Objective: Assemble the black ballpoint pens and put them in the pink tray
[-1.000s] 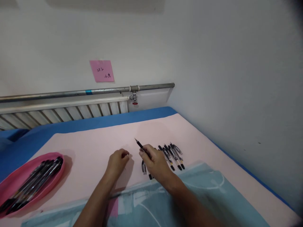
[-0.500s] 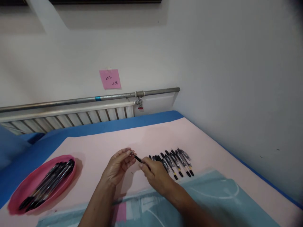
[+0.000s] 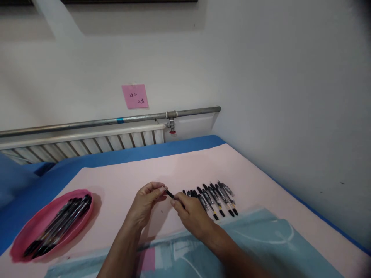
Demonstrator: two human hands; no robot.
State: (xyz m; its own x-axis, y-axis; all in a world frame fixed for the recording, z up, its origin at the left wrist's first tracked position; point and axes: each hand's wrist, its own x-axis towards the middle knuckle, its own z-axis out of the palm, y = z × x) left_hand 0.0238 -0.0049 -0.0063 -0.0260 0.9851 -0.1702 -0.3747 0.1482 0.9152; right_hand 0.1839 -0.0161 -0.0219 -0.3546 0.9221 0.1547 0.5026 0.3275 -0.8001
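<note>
Above the pink cloth, my right hand [image 3: 191, 214] is closed round a pen [image 3: 170, 194], its black front part sticking out toward the left. My left hand [image 3: 148, 201] pinches at the pen's tip end with thumb and forefinger; the small part between those fingers is mostly hidden. Just beyond my right hand lies a row of several black and clear pens and pen parts [image 3: 216, 197], some with black ends and yellow bands. My right hand covers part of that row.
A pink oval basin [image 3: 20, 241] at the left holds several pens [image 3: 62, 226]. A teal patterned cloth [image 3: 249, 243] lies along the near edge over the pink cloth [image 3: 139, 166]. Behind the table are a radiator [image 3: 116, 143], a metal pipe [image 3: 145, 117] and the wall with a pink note [image 3: 135, 96].
My left fingers have closed in tighter at the pen's tip, covering the small metallic end that showed before. My right hand stays in nearly the same place.
</note>
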